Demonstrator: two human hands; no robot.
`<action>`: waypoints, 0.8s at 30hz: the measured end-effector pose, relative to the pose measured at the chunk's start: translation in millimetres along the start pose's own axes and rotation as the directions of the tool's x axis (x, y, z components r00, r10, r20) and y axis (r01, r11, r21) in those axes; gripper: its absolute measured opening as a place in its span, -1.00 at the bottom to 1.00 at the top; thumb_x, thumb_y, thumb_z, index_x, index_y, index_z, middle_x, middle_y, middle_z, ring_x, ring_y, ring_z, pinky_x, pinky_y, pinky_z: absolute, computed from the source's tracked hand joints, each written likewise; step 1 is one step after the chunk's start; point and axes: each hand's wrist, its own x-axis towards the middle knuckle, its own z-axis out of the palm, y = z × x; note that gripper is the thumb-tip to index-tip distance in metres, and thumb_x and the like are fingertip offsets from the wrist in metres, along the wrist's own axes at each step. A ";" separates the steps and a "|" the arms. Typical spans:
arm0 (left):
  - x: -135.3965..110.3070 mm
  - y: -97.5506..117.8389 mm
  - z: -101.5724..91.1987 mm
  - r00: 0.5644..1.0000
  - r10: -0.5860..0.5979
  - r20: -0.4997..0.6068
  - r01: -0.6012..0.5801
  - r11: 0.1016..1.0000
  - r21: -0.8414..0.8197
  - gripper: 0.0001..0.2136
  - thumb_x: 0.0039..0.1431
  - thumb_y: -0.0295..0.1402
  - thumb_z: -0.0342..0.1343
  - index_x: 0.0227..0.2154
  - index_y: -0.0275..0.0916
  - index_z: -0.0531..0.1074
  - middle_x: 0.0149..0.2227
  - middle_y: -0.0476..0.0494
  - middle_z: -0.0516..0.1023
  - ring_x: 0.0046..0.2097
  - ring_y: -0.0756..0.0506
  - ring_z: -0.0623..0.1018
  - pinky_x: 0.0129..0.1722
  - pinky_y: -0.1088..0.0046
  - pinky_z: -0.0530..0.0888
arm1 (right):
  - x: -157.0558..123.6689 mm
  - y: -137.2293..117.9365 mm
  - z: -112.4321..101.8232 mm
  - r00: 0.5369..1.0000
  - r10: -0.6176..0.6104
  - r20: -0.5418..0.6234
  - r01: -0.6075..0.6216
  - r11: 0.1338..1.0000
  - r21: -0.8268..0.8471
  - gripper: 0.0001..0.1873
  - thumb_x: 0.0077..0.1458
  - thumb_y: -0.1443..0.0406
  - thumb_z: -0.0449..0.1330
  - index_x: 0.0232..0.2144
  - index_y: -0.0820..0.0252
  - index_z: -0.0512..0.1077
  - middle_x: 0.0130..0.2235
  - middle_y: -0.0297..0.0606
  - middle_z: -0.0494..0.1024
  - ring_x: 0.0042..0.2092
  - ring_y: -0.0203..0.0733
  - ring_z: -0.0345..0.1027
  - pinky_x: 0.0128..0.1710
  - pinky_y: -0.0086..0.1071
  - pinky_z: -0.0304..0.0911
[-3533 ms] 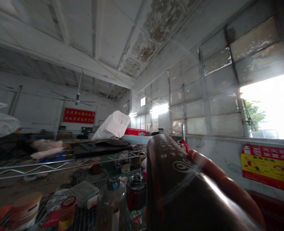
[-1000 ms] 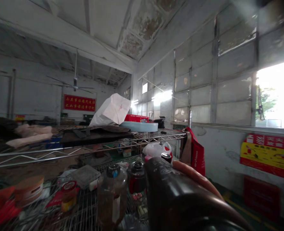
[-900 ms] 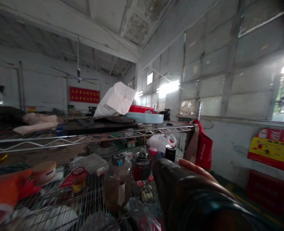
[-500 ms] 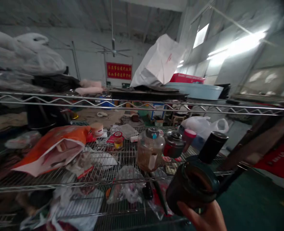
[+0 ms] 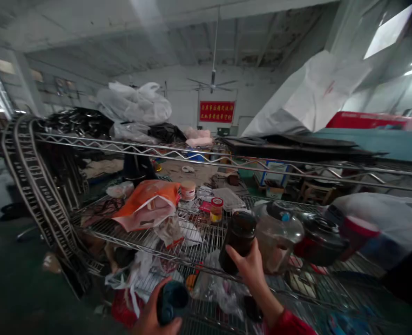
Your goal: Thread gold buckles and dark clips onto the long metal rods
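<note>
My right hand (image 5: 249,263) is wrapped around a dark jar (image 5: 239,237), upright at the front of the wire shelf. It is just left of a large clear jar (image 5: 277,237) with brownish contents and a dark lid. Whether the dark jar rests on the wires is hard to tell. Low at the front, my left hand (image 5: 157,311) grips a dark blue-black cup (image 5: 173,300), its round mouth towards me. Behind the dark jar stands a small red-lidded jar (image 5: 216,210). A dark-lidded pot (image 5: 320,237) is beside the clear jar.
An orange bag (image 5: 150,200) and a pink-white tub (image 5: 188,190) occupy the wire shelf (image 5: 192,228). The upper shelf rail (image 5: 178,153) crosses ahead, bearing plastic bags (image 5: 139,102) and a white sack (image 5: 307,97). Lettered straps (image 5: 41,186) hang at left; clear bags (image 5: 223,293) lie below.
The view has swung left, bringing the hanging straps in. My right hand's dark jar has moved from right of the clear jar to its left. My left hand has appeared with the cup.
</note>
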 end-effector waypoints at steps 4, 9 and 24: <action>62.9 -3.0 -19.8 0.991 -0.008 -0.134 0.009 1.000 0.009 -0.45 -0.12 -0.35 0.09 0.01 -0.24 0.12 -0.02 -0.27 0.38 0.00 -0.22 0.41 0.02 0.17 0.34 | 13.9 12.8 41.9 0.999 0.017 -0.032 -0.016 1.000 0.018 -0.29 -0.26 0.05 0.27 -0.08 0.29 0.21 -0.18 -0.05 0.47 -0.15 0.03 0.36 -0.16 -0.18 0.26; 144.7 -13.9 -17.8 0.977 0.058 -0.207 -0.028 0.989 0.146 -0.45 -0.09 -0.35 0.09 0.02 -0.26 0.10 -0.07 -0.25 0.41 -0.06 -0.20 0.45 -0.05 0.26 0.37 | 19.3 23.5 69.0 0.998 0.042 -0.054 -0.046 0.997 -0.065 -0.15 -0.26 0.00 0.26 0.02 0.32 0.14 -0.11 0.03 0.45 -0.10 0.13 0.35 -0.16 -0.14 0.27; 186.6 -39.6 -4.5 0.958 0.256 -0.132 -0.156 0.846 0.509 -0.39 0.08 -0.17 0.02 0.13 -0.37 -0.01 0.07 -0.39 0.29 0.05 -0.25 0.37 -0.01 0.27 0.33 | -66.5 102.5 -67.6 0.957 -0.263 -0.122 0.187 0.883 -0.431 -0.54 0.02 0.10 0.09 -0.04 0.14 0.25 -0.06 -0.07 0.44 -0.05 0.08 0.35 -0.09 -0.05 0.30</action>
